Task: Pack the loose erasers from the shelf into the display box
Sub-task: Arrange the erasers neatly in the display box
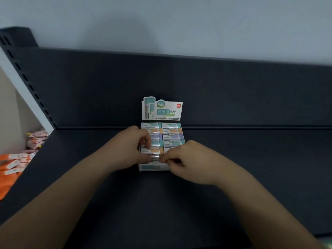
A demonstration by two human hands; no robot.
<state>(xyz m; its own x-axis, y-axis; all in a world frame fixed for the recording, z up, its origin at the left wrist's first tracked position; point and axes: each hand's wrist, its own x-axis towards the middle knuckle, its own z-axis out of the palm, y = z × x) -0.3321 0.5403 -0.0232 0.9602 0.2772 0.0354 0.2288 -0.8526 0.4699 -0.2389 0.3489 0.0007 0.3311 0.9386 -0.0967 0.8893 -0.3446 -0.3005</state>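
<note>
A white and teal display box [152,167] stands on the dark shelf [233,159], its printed header card upright at the back. Two columns of wrapped erasers [171,131] in teal, orange and purple fill it. My left hand [129,150] and my right hand [186,159] meet over the box's front row. Together their fingertips pinch one eraser [156,157] lying in the front left slot. My right hand hides the front right corner of the box.
The shelf's dark back panel [179,87] rises directly behind the box. To the far left, beyond the shelf's edge, lie orange and pink packaged goods [19,159]. A slotted upright [27,78] runs up the left side.
</note>
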